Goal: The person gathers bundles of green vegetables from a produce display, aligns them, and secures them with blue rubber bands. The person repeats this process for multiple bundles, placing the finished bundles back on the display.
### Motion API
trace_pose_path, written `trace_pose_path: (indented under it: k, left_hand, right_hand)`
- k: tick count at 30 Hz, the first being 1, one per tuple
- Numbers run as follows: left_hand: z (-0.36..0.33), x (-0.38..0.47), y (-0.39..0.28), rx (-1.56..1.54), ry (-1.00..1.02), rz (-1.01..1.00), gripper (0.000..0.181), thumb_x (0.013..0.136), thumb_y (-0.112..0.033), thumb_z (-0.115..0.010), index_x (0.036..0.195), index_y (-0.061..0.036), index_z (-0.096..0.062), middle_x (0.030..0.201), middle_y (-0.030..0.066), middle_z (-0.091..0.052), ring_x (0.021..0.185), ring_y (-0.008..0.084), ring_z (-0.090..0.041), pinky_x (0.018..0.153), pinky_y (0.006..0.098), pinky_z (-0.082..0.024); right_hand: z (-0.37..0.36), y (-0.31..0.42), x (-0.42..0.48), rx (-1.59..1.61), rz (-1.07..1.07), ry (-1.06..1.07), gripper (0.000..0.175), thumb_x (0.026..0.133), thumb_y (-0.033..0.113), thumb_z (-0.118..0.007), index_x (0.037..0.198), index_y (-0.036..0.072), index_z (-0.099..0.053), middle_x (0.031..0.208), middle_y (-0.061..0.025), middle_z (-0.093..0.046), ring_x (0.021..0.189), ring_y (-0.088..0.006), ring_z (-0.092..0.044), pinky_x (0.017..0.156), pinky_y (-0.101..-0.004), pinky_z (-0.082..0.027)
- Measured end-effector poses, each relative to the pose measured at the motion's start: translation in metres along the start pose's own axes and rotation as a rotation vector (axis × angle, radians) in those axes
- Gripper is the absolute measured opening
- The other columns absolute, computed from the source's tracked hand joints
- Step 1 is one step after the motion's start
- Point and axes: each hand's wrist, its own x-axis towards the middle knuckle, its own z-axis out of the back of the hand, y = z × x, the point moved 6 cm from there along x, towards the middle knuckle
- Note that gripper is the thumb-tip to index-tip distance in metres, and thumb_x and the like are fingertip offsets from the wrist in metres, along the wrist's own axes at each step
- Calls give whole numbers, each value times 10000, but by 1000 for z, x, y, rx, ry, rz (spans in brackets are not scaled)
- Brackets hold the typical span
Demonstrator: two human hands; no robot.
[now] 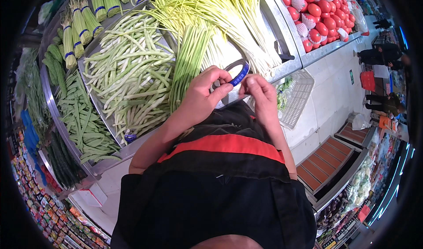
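A roll of blue adhesive tape (240,75), printed with white writing, is tilted above the front edge of a vegetable stand. My left hand (208,92) grips the roll's left side between thumb and fingers. At its right edge, my right hand (261,95) has thumb and forefinger pinched together on the tape; the exact contact is partly hidden. Just beyond my left hand lies a bundle of green stalks (191,60), probably garlic shoots. Yellow chives (228,21) with pale white stems spread over the tray behind the roll.
Green beans (132,70) fill a metal tray at left, with blue-taped bundles (79,34) beyond. Tomatoes (325,16) are heaped at upper right. A white plastic basket (299,98) holding greens is on the right, near the tiled floor (330,97). People (380,55) stand farther off.
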Motion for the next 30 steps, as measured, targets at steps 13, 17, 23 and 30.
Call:
trace_pose_path:
  k: [13,17,23,30]
  left_hand:
    - [8,0,-29,106,257,-112,109,868,-102,-590,922,-11,-563,818,93,-526,757,221,-548,685,331,-427]
    - [7,-1,-29,68,352,-64,109,880,-105,-574,930,-12,-548,827,101,-517,759,235,-542,700,335,-426]
    - [0,-1,-28,119,540,10,124,904,-119,-551,959,-9,-546,845,72,-474,761,184,-492,694,300,-405]
    - [-6,2,-21,50,644,61,148,919,-152,-549,968,-12,-549,859,62,-474,772,174,-482,712,291,-400]
  right_hand:
    - [-11,60,6,-649,376,467,200,840,176,-459,921,49,-589,881,-91,-567,923,-299,-563,1123,-575,-198]
    - [-14,50,5,-523,208,613,196,855,186,-444,850,29,-561,760,-75,-573,803,-263,-583,1155,-525,-164]
    - [-16,34,-1,-401,-75,796,222,853,201,-468,782,30,-592,659,-30,-553,694,-162,-568,1189,-454,-119]
    - [-13,19,-8,-245,-143,700,208,822,170,-500,833,8,-630,769,-61,-537,762,-141,-493,708,-262,-367]
